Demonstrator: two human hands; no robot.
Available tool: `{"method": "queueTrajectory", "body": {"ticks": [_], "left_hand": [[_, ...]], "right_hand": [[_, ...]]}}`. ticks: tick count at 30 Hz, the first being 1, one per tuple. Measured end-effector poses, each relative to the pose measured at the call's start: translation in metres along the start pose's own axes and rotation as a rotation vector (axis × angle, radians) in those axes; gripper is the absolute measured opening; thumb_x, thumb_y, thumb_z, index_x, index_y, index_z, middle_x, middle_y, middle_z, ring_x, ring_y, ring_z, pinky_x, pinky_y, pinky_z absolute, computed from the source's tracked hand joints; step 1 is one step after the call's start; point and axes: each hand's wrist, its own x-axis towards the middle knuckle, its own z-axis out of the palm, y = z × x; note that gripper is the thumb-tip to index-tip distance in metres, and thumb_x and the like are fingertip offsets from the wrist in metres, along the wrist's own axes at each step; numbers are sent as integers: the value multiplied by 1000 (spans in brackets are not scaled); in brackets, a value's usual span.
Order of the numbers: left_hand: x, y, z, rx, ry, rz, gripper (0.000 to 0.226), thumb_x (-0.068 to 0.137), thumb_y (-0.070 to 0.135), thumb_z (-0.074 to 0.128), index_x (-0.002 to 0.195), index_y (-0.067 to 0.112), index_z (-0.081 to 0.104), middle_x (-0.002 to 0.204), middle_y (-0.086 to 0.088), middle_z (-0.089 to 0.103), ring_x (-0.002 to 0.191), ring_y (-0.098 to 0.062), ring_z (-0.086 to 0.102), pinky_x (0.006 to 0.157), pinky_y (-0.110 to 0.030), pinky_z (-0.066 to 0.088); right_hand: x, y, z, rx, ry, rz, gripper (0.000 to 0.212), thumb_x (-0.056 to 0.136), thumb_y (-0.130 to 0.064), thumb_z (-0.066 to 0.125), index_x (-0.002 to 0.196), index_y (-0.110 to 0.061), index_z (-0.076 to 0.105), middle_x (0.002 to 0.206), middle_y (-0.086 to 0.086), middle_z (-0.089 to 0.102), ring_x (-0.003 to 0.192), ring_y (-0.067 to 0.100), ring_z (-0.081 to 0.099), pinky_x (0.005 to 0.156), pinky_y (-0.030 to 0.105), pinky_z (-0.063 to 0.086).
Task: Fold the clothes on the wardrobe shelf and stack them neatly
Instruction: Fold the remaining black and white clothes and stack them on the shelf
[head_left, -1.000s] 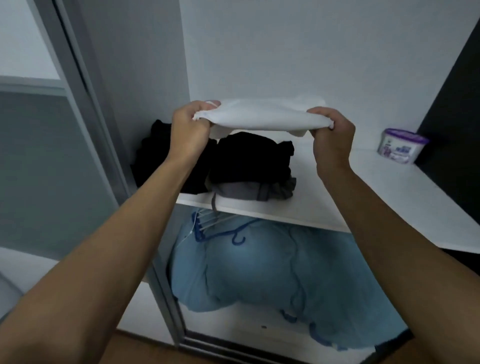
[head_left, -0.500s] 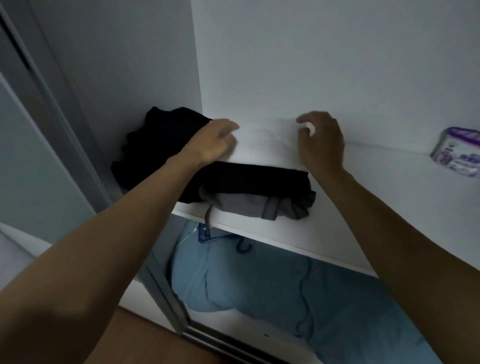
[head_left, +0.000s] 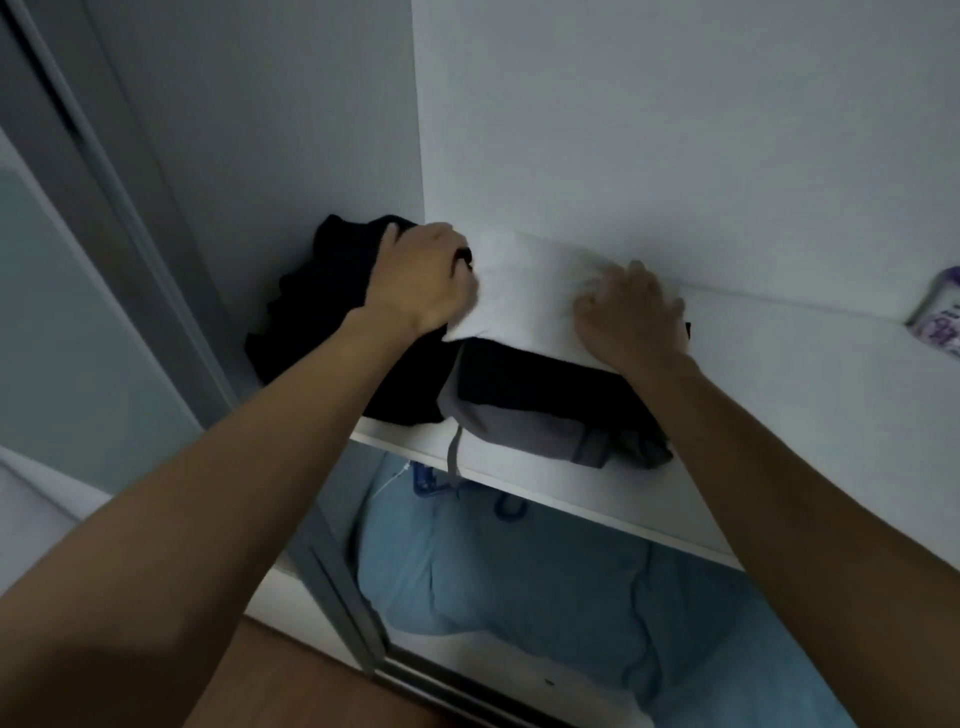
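On the white wardrobe shelf (head_left: 779, 405), near the left corner, sits a small stack of clothes. A folded white cloth (head_left: 519, 296) lies on top. Under it is a folded black garment (head_left: 545, 384), and at the bottom is a folded grey garment (head_left: 519, 426) with a grey cord (head_left: 454, 457) hanging over the shelf edge.

Both hands are on the white cloth. The right hand (head_left: 631, 312) looks a bit blurry. Its fingers are spread out and it presses flat on the right side of the cloth. The left hand (head_left: 421, 280) is at the left edge of the cloth with its fingers curled. I cannot tell if it pinches the edge or only pushes against it.

I think the step now is setting the white cloth on the stack and patting it smooth. The stack looks mostly tidy, but the white cloth sits a little crooked over the black one.

A crumpled heap of black clothes (head_left: 322, 312) lies just to the left, touching the stack. It does not look folded. So the next job is likely to let go of the white cloth, take one black piece from the heap, and fold it. The hands should pull gently, so the neat stack beside it does not get dragged or tipped.

A purple and white tub (head_left: 940, 312) stands far off on the right of the shelf.
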Motion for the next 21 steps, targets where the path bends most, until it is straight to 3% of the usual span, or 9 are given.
{"method": "queueTrajectory", "body": {"ticks": [3, 5, 8, 12, 21], "left_hand": [[1, -50, 0, 52, -208, -342, 53, 98, 48, 38, 145, 24, 45, 159, -8, 30, 145, -36, 25, 116, -65, 8], [-2, -66, 10, -17, -299, -439, 62, 95, 61, 32, 149, 30, 40, 162, -6, 27, 146, -38, 24, 115, -66, 13], [-8, -62, 32, 40, -256, -339, 68, 90, 69, 29, 145, 33, 46, 157, -5, 36, 140, -41, 32, 110, -65, 20], [-3, -45, 50, 107, -194, -253, 68, 88, 66, 27, 140, 30, 51, 152, -4, 44, 135, -41, 37, 108, -64, 23], [66, -26, 92, 42, -152, -193, 61, 94, 61, 30, 139, 29, 53, 151, -1, 45, 140, -36, 32, 113, -65, 14]], "right_hand": [[-7, -43, 3, 57, 66, -138, 56, 100, -46, 33, 153, -29, 25, 164, 7, 17, 151, 29, 13, 116, 65, 8], [-9, -62, 14, -16, 4, -157, 54, 100, -53, 30, 150, -34, 28, 162, 6, 19, 149, 31, 15, 114, 67, 10], [-14, -59, 35, -151, 3, -135, 52, 98, -59, 27, 146, -40, 30, 162, 4, 18, 148, 32, 16, 113, 67, 14], [-6, -43, 47, -152, 103, -136, 52, 97, -58, 30, 146, -40, 34, 161, 3, 23, 147, 34, 22, 112, 67, 16], [65, -5, 62, -186, 203, -75, 54, 97, -55, 29, 146, -33, 35, 159, 5, 30, 144, 34, 28, 111, 63, 24]]}}
